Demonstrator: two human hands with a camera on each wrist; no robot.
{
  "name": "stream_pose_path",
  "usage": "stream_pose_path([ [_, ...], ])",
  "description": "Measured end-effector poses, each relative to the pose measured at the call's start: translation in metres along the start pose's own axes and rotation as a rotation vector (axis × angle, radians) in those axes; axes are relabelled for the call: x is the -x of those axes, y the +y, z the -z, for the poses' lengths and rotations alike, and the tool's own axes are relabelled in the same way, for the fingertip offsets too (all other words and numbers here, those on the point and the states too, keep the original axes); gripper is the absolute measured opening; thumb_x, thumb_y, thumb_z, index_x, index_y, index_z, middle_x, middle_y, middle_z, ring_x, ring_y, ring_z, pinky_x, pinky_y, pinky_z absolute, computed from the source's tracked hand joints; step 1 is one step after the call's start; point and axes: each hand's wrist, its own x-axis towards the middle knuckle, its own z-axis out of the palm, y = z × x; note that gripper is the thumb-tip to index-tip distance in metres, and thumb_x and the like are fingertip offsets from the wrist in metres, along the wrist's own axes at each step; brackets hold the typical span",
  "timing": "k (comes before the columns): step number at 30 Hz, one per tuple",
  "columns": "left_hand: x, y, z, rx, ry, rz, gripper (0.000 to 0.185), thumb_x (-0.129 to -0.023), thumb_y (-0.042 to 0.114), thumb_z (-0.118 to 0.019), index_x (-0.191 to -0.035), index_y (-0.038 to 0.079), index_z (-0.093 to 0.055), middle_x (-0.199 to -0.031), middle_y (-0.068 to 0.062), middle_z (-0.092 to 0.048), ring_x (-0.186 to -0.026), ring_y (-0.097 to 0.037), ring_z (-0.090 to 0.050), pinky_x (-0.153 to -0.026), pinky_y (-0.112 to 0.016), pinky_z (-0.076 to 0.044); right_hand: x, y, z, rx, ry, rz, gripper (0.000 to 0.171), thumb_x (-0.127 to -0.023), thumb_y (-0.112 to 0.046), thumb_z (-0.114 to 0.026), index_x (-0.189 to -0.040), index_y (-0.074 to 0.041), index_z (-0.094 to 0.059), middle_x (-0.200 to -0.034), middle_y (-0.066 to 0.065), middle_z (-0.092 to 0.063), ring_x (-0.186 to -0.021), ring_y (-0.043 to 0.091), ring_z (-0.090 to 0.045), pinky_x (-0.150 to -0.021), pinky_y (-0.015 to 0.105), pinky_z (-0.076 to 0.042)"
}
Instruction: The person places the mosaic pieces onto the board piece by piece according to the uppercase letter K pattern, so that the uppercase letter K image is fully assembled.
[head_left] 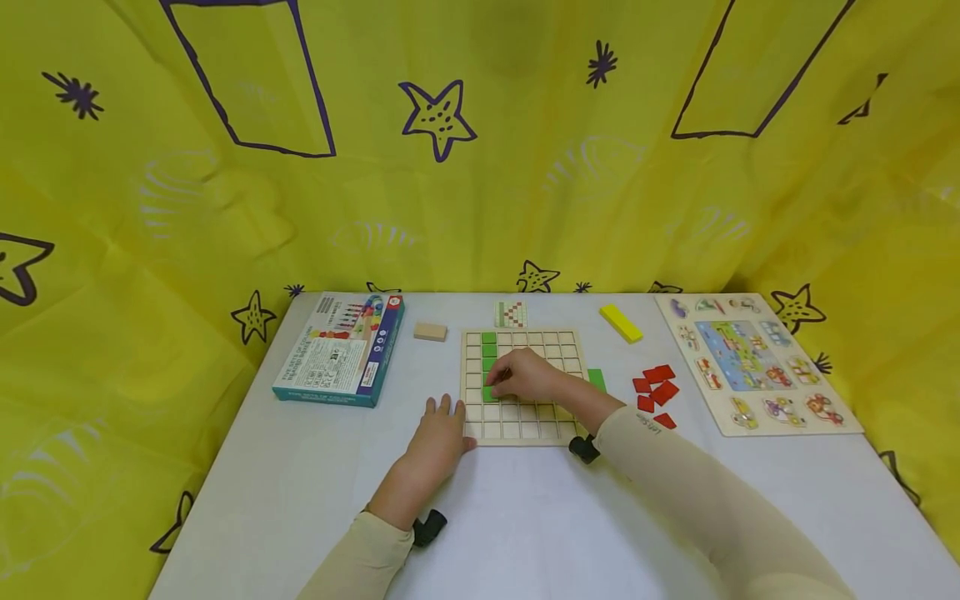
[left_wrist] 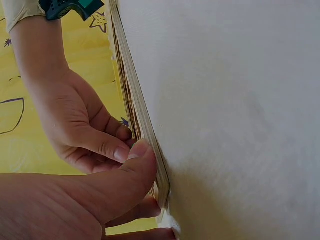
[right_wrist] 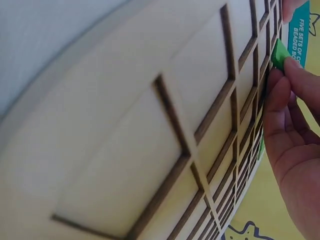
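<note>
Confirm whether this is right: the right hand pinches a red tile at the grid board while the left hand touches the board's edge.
Not quite: the tile is green, not red, as the right wrist view shows. The rest stands: the right hand pinches it at the grid board while the left hand touches the board's edge.

Reckoned from the middle of the white table (head_left: pixel 525 517) in the head view, a teal-sided box (head_left: pixel 322 354) with pictures and small print on its top lies at ten o'clock, and a plain wooden block (head_left: pixel 430 332) at eleven. A long yellow block (head_left: pixel 621 323) slants at one o'clock, with a wooden picture puzzle (head_left: pixel 722 415) at two. Beyond, at twelve, hangs a yellow curtain (head_left: pixel 510 217) drawn with dark stars.
</note>
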Motion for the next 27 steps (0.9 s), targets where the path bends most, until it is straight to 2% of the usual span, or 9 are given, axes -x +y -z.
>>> stream_pose_path([
  [6,0.001,0.001,0.001,-0.007,0.005,-0.013,0.066,-0.092,0.03,-0.072,-0.14,-0.009,-0.052,-0.146,-0.033,-0.045,-0.136,-0.053,-0.04,-0.11,-0.053,-0.04,0.001,-0.004,-0.003,0.087,-0.007,-0.002,0.007,-0.09,-0.01,-0.076,-0.097,-0.008,-0.077,-0.09,-0.004,-0.072,-0.083,0.009,-0.063,-0.077,0.026,-0.054],
  [9,0.002,0.001,0.002,0.001,0.001,-0.004,0.066,-0.093,0.03,-0.072,-0.141,-0.009,-0.051,-0.146,-0.033,-0.044,-0.136,-0.052,-0.039,-0.11,-0.053,-0.039,0.0,-0.006,-0.005,0.132,-0.011,0.022,0.001,-0.09,-0.009,-0.076,-0.091,-0.009,-0.076,-0.087,-0.004,-0.07,-0.08,0.009,-0.061,-0.074,0.026,-0.053],
  [12,0.003,0.001,0.002,0.006,-0.008,0.007,0.066,-0.093,0.03,-0.072,-0.142,-0.008,-0.05,-0.147,-0.032,-0.044,-0.137,-0.052,-0.038,-0.111,-0.053,-0.039,-0.001,-0.005,-0.006,0.161,-0.003,0.041,0.007,-0.09,-0.009,-0.076,-0.084,-0.011,-0.075,-0.082,-0.005,-0.068,-0.075,0.009,-0.058,-0.07,0.025,-0.052],
  [22,0.004,0.002,0.003,-0.022,-0.015,0.015,0.065,-0.094,0.031,-0.071,-0.142,-0.007,-0.051,-0.148,-0.031,-0.044,-0.138,-0.051,-0.038,-0.111,-0.052,-0.039,0.0,0.003,-0.011,0.123,0.047,0.029,0.005,-0.09,-0.013,-0.077,-0.086,-0.012,-0.076,-0.085,-0.007,-0.068,-0.079,0.008,-0.061,-0.074,0.026,-0.053],
  [27,0.004,0.002,0.003,-0.012,-0.007,0.006,0.065,-0.093,0.03,-0.071,-0.142,-0.008,-0.051,-0.147,-0.032,-0.044,-0.137,-0.052,-0.038,-0.11,-0.053,-0.039,0.004,0.002,-0.006,0.103,0.054,0.021,0.005,-0.091,-0.016,-0.077,-0.093,-0.013,-0.077,-0.091,-0.007,-0.07,-0.085,0.008,-0.062,-0.078,0.028,-0.054],
])
